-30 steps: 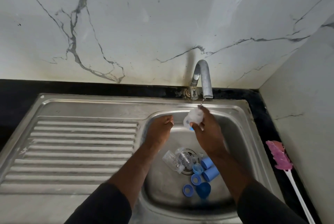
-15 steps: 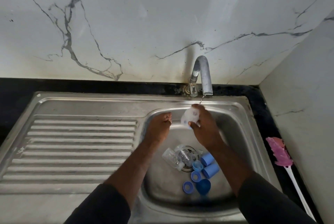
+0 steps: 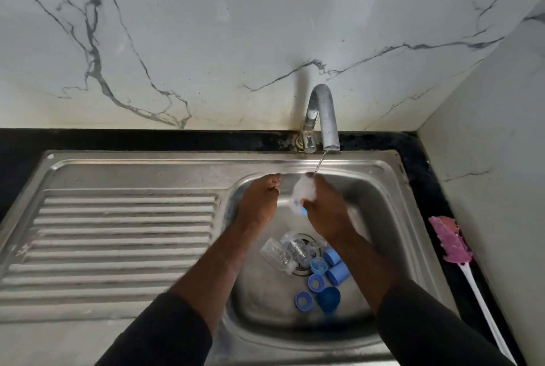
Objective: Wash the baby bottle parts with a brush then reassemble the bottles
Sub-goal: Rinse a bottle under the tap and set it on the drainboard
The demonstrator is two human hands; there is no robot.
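Change: hardly anything has shifted in the last half second. Both hands stay at the back of the basin and the held piece stays under the water.
Draining board: the ribbed stainless-steel draining board (image 3: 126, 233) fills the left side of the sink unit. I judge washed pieces could drain there.
Left hand: my view has the left hand (image 3: 259, 203) over the back left corner of the steel basin (image 3: 380, 218), just beside the held piece but apart from it. Its back faces up and its fingers are curled under. I cannot tell whether it holds anything.
Bottle part: the pale translucent plastic bottle part (image 3: 302, 193), blue at its lower end, sits tilted at the back edge of the basin. Its top is in the stream, I judge so the water rinses it.
Right hand: the right hand (image 3: 324, 212) grasps that part from the right, fingers wrapped round it. The forearm rises from the front right corner.
Tap: the curved metal tap (image 3: 324, 112) stands at the back edge of the black counter (image 3: 424, 188) and drops a thin stream of water (image 3: 320, 163).
Loose parts: the clear plastic bottles (image 3: 280, 253) lie on their sides over the drain. The blue plastic caps and rings (image 3: 337, 272) cluster just beside them toward the front right, I judge awaiting their turn.
Brush: the pink-headed brush with a white handle (image 3: 451, 241) lies along the counter's right edge, well apart from both hands. So I judge this a rinse, not scrubbing.
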